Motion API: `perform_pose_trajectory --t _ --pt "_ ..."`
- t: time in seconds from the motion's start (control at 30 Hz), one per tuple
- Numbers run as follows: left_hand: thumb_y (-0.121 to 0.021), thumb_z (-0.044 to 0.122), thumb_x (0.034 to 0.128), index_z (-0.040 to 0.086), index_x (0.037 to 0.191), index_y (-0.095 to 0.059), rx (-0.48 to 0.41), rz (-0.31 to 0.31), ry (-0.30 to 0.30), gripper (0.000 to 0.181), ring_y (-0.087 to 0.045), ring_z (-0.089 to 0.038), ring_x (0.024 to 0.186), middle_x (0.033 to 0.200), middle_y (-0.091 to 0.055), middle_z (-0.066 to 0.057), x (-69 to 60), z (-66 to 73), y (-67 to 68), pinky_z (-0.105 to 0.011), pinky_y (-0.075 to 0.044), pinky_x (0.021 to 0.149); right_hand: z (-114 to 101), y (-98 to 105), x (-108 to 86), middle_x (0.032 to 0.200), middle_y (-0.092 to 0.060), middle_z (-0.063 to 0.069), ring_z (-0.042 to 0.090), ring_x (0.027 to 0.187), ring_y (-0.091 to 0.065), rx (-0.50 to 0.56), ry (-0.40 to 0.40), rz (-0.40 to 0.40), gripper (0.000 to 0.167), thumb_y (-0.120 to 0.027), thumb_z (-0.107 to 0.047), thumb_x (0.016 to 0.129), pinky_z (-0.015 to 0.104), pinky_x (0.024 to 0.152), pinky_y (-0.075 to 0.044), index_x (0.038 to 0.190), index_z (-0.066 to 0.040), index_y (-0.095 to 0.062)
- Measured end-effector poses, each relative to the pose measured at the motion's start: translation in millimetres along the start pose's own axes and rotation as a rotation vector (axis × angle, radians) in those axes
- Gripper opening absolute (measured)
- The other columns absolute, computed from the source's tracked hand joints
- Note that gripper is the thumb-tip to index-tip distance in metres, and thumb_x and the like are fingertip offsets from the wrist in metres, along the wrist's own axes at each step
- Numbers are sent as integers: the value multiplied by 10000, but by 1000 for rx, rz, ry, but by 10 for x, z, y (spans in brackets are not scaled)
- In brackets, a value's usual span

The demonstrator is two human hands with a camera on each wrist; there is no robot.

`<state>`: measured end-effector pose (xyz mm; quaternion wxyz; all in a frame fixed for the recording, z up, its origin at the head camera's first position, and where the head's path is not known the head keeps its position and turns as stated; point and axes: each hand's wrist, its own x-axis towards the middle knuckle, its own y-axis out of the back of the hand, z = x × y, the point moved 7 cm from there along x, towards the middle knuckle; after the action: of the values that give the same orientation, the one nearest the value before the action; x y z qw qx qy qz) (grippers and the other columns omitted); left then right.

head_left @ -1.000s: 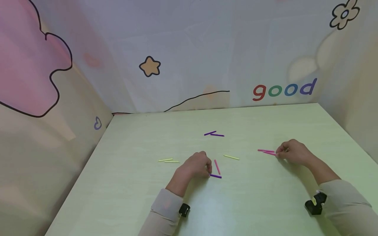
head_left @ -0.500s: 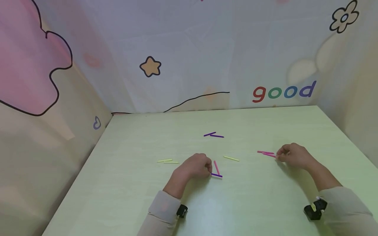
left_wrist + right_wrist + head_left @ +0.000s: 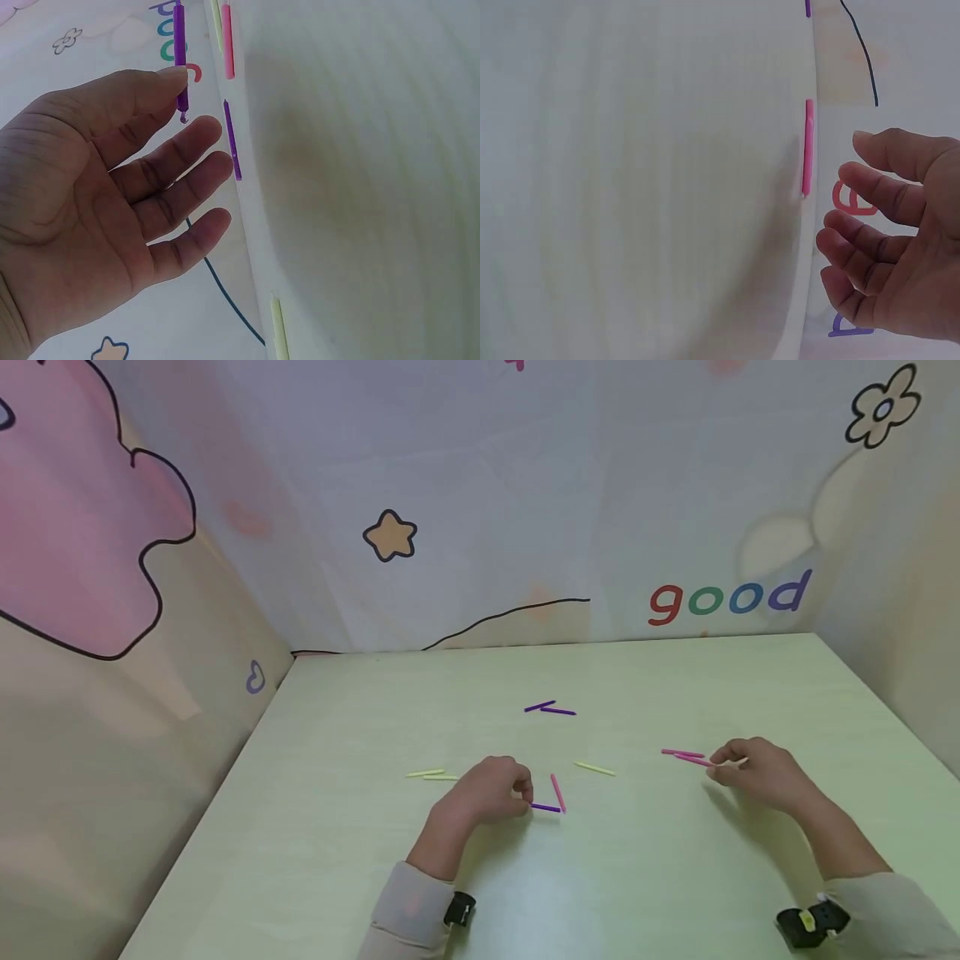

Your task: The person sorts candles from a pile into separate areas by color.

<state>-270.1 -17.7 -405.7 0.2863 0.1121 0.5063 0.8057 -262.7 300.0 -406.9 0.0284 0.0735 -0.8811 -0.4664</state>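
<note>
3 each: purple sticks (image 3: 558, 712), pink sticks (image 3: 558, 792), yellow sticks (image 3: 595, 769) | left fingers (image 3: 180, 150): pinching purple stick (image 3: 546, 808), axis pointing right | right fingers (image 3: 885, 195): parted

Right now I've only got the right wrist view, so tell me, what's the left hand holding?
Observer: The left hand is pinching a purple stick.
Operator: I can't see that from here. Is another stick close to it?
Observer: Yes, in the head view a pink stick has its near end right by the purple stick's right end; whether they touch, I can't tell.
</note>
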Motion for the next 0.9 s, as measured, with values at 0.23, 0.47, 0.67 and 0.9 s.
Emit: perform_pose_trajectory --t 0.23,0.47,0.67,0.9 --pt "-671 68 789 164 746 -637 -92 32 19 111 -498 -133 808 825 -570 67 -56 -126 41 -286 -424 735 -186 -90 -80 977 -605 181 326 837 -575 23 32 19 217 -670 -190 847 357 611 -433 935 8 -657" --pt "-673 78 793 139 772 -653 -110 54 13 67 -507 -138 798 812 -581 61 -22 -252 86 -286 -428 721 -325 -140 -121 991 -594 194 323 851 -547 35 54 40 192 -686 -174 838 367 619 -432 927 -6 -655" --pt "-654 65 798 132 788 -646 -147 65 77 68 -509 -148 752 796 -572 45 2 -356 135 -277 -435 639 -445 -206 -127 1008 -574 190 341 877 -550 51 75 28 195 -690 -172 837 373 629 -446 943 -13 -654" --pt "-668 74 810 112 815 -655 -136 88 98 40 -508 -155 739 778 -568 39 56 -430 178 -277 -436 640 -595 -251 -144 1116 -575 194 294 870 -571 99 110 35 196 -692 -163 833 377 666 -449 967 -27 -649"
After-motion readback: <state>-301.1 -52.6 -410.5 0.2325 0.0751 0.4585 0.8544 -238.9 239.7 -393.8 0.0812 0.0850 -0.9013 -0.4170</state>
